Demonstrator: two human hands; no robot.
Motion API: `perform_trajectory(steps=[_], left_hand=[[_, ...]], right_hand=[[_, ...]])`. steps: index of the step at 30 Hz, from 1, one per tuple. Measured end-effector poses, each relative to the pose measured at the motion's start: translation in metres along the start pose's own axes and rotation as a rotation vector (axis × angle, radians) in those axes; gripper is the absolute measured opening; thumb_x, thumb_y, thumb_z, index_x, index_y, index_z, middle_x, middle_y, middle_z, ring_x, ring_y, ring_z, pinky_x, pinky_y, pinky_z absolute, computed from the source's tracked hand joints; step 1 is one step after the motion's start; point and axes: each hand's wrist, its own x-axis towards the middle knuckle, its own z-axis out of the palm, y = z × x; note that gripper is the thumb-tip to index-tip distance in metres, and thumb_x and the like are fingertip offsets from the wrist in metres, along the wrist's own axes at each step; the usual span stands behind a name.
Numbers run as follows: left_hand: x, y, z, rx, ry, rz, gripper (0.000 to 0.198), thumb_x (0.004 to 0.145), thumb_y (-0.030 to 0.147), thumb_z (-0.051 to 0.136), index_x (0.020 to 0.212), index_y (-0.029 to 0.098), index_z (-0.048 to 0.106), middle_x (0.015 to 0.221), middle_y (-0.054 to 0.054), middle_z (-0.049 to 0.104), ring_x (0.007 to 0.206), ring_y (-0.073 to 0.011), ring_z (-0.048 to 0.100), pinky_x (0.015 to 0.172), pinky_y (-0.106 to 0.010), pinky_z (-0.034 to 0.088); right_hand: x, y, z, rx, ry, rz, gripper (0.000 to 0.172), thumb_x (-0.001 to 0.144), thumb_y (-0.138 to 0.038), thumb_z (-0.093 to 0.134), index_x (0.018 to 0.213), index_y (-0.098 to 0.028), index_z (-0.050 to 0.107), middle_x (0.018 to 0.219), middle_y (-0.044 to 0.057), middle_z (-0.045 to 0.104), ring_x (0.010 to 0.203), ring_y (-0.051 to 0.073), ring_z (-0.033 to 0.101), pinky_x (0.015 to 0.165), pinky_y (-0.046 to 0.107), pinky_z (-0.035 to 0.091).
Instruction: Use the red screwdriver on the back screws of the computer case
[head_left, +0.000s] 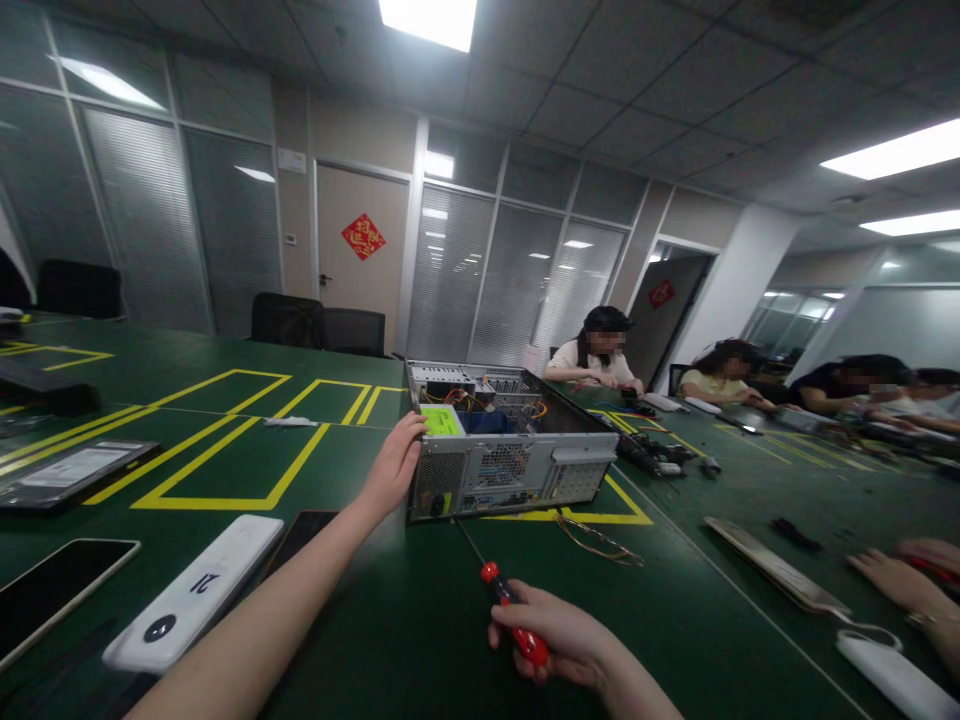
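Observation:
An open metal computer case (540, 470) lies on the green table, its rear panel facing me. Inside it, a green-labelled power supply (442, 420) sits at the left corner, beside coloured wires. My left hand (396, 462) rests on that corner, fingers over the top edge and holding nothing. In my right hand (551, 630) is a red and black screwdriver (504, 595), gripped by the handle. Its shaft points up and left to the bottom edge of the case, below the power supply; whether the tip touches is unclear.
A white device marked 21 (199, 590), a phone (64, 590) and a hard drive (79, 470) lie on the left. Loose wires (600, 540) are right of the case. Another person's hands (904, 580) are at the far right, near a power bank (896, 670).

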Motion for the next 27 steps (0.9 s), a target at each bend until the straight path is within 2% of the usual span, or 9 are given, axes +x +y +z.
perform_trajectory(steps=[3, 7, 11, 14, 16, 20, 23, 27], left_hand=[[0.0, -0.001, 0.0, -0.002, 0.002, 0.005, 0.029, 0.093, 0.029, 0.03, 0.111, 0.02, 0.051, 0.127, -0.01, 0.049, 0.129, -0.0214, 0.037, 0.108, -0.046, 0.029], [-0.001, -0.001, 0.0, 0.001, 0.001, 0.002, 0.029, 0.092, 0.029, 0.03, 0.112, 0.02, 0.05, 0.127, -0.009, 0.049, 0.129, -0.0217, 0.036, 0.108, -0.046, 0.029], [0.0, 0.0, 0.0, -0.002, 0.001, -0.002, 0.029, 0.093, 0.03, 0.031, 0.112, 0.02, 0.051, 0.128, -0.009, 0.049, 0.129, -0.0211, 0.036, 0.109, -0.045, 0.029], [0.0, 0.0, 0.0, -0.003, 0.001, -0.006, 0.029, 0.092, 0.029, 0.031, 0.111, 0.02, 0.051, 0.128, -0.009, 0.049, 0.129, -0.0214, 0.036, 0.108, -0.045, 0.029], [-0.001, 0.001, 0.0, -0.004, 0.001, -0.009, 0.029, 0.092, 0.029, 0.031, 0.112, 0.02, 0.051, 0.128, -0.009, 0.049, 0.129, -0.0214, 0.036, 0.108, -0.045, 0.029], [-0.001, 0.002, 0.0, 0.002, -0.003, -0.014, 0.029, 0.093, 0.029, 0.031, 0.111, 0.02, 0.05, 0.128, -0.01, 0.049, 0.129, -0.0213, 0.036, 0.108, -0.045, 0.029], [-0.001, 0.002, -0.001, 0.001, -0.004, -0.01, 0.029, 0.093, 0.03, 0.03, 0.111, 0.02, 0.05, 0.128, -0.009, 0.048, 0.129, -0.0211, 0.036, 0.109, -0.045, 0.028], [0.0, 0.001, -0.001, -0.006, -0.006, -0.005, 0.029, 0.093, 0.03, 0.03, 0.111, 0.02, 0.05, 0.128, -0.01, 0.048, 0.129, -0.0208, 0.036, 0.109, -0.044, 0.028]], right_hand=[[-0.002, -0.002, -0.001, 0.046, -0.024, -0.032, 0.054, 0.074, -0.039, 0.06, 0.116, -0.021, 0.032, 0.077, 0.0, 0.061, 0.043, 0.007, 0.054, 0.035, 0.016, 0.033], [-0.008, -0.004, -0.005, 0.218, -0.172, -0.073, 0.055, 0.066, -0.019, 0.06, 0.116, -0.019, 0.037, 0.093, 0.005, 0.062, 0.064, 0.013, 0.063, 0.048, 0.022, 0.044], [-0.013, -0.006, -0.007, 0.226, -0.286, -0.103, 0.067, 0.059, -0.009, 0.065, 0.12, -0.019, 0.04, 0.109, 0.009, 0.059, 0.084, 0.017, 0.064, 0.068, 0.03, 0.049], [-0.013, -0.005, -0.007, 0.163, -0.284, -0.094, 0.083, 0.058, -0.013, 0.073, 0.13, -0.022, 0.032, 0.104, 0.008, 0.06, 0.086, 0.019, 0.064, 0.075, 0.034, 0.047], [-0.012, -0.004, -0.006, 0.117, -0.202, -0.099, 0.081, 0.057, -0.016, 0.076, 0.128, -0.021, 0.036, 0.096, 0.004, 0.061, 0.08, 0.015, 0.063, 0.071, 0.028, 0.047], [-0.009, -0.004, -0.003, 0.065, -0.061, -0.105, 0.048, 0.058, -0.016, 0.076, 0.1, -0.014, 0.054, 0.079, -0.003, 0.055, 0.062, 0.004, 0.055, 0.055, 0.016, 0.04], [-0.007, -0.003, 0.0, 0.055, -0.042, -0.071, 0.042, 0.059, -0.021, 0.075, 0.093, -0.016, 0.051, 0.075, -0.003, 0.054, 0.058, 0.006, 0.056, 0.048, 0.017, 0.038], [-0.005, -0.002, 0.007, 0.054, -0.041, -0.019, 0.043, 0.063, -0.026, 0.071, 0.095, -0.019, 0.044, 0.084, 0.002, 0.06, 0.047, 0.005, 0.053, 0.04, 0.017, 0.029]])
